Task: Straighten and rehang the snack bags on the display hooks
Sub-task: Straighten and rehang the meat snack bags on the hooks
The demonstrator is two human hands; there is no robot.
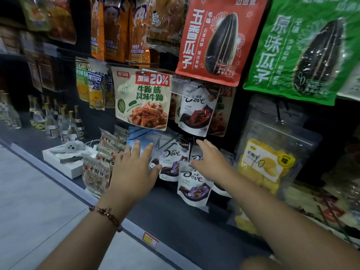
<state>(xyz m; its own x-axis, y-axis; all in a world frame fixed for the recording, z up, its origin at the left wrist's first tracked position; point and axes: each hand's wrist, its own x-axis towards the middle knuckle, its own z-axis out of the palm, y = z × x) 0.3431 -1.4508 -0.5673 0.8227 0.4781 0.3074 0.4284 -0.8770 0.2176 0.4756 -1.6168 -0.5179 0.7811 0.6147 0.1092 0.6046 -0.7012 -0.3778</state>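
Observation:
White Dove chocolate bags hang low on the hooks: one (171, 162) between my hands and a lower one (192, 184) under my right hand. My left hand (134, 168) reaches forward with fingers straight and spread, just in front of a pale blue bag (142, 138). My right hand (210, 160) is also stretched out flat, its fingers over the Dove bags; I cannot tell if it touches them. Neither hand holds anything. Above, another Dove bag (196, 110) hangs tilted beside a beef-tendon snack bag (144, 100).
Red (218, 39) and green (303, 49) sunflower-seed bags hang at the top right. A dried-mango bag (266, 164) hangs to the right. Small nut packets (97, 172) stand at the left by a white tray (64, 162). Bottles (58, 121) line the far-left shelf.

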